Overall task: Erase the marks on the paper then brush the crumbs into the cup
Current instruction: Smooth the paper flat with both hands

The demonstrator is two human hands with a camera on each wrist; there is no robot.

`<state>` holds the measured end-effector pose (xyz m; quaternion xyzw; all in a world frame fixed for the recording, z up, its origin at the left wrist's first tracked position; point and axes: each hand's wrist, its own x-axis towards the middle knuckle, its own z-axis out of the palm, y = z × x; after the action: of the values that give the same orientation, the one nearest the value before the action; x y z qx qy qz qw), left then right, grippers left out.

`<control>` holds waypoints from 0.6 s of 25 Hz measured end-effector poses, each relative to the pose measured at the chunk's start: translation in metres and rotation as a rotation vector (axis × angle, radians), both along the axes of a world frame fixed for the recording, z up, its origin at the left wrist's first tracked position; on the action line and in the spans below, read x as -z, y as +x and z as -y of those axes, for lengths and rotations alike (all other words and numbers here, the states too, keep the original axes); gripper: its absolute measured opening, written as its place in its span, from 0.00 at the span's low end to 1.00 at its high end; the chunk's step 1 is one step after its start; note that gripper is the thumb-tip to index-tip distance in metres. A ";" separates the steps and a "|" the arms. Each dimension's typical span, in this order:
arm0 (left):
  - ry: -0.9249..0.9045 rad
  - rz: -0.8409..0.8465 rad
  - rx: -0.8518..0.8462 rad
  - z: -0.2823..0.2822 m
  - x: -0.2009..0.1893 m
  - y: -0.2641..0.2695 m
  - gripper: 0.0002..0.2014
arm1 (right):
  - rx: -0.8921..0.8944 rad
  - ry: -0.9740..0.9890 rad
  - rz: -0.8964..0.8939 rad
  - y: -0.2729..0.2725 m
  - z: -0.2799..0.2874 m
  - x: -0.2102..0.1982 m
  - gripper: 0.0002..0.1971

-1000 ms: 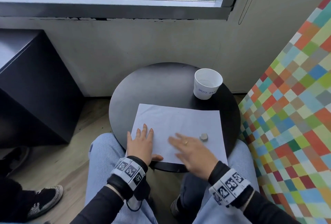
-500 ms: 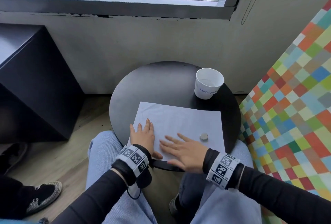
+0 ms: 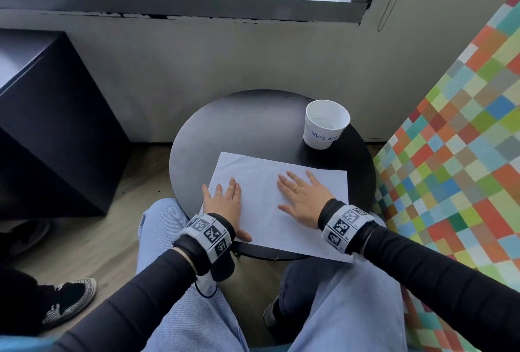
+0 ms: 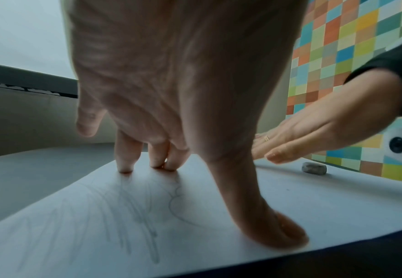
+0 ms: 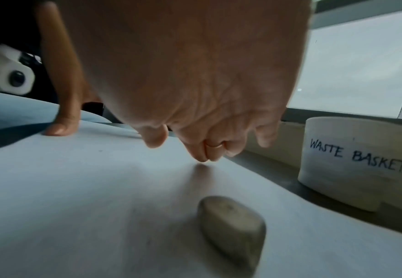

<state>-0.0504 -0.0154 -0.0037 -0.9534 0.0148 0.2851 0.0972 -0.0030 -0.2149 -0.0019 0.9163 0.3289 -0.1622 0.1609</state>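
Hands lie flat on the paper [image 3: 264, 211]: left hand [image 3: 225, 201] pinning it, right hand [image 3: 305, 199] open, empty, hovering over the eraser [image 5: 233, 227] beside the "WASTE BASKET" cup [image 3: 326, 123].

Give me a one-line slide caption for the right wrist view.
Right hand hovers over the white paper sheet, small grey oval eraser beneath it, white paper cup labelled "WASTE BASKET" beside.

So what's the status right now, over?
Both hands open, left hand and right hand flat on paper. Eraser loose beneath right hand. Cup unobstructed.
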 end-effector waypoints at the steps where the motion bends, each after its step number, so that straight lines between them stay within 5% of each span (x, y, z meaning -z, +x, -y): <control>1: 0.003 -0.003 0.006 -0.001 -0.001 0.000 0.66 | -0.020 0.029 0.026 0.001 -0.002 -0.003 0.35; 5: 0.020 -0.011 0.026 -0.001 -0.002 0.001 0.66 | -0.338 0.088 -0.207 -0.036 -0.015 0.011 0.37; 9: 0.003 -0.009 0.022 -0.002 -0.003 0.000 0.66 | 0.069 0.031 -0.002 0.006 0.001 0.004 0.41; 13: 0.021 -0.006 0.029 -0.001 -0.001 0.001 0.66 | -0.183 0.137 -0.186 -0.026 -0.018 0.005 0.43; 15: 0.024 -0.006 0.032 -0.001 -0.001 0.001 0.66 | -0.119 0.137 -0.194 -0.017 -0.017 0.010 0.38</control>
<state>-0.0492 -0.0141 -0.0025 -0.9509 0.0271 0.2867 0.1132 -0.0202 -0.1976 -0.0123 0.8839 0.4073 -0.2175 0.0746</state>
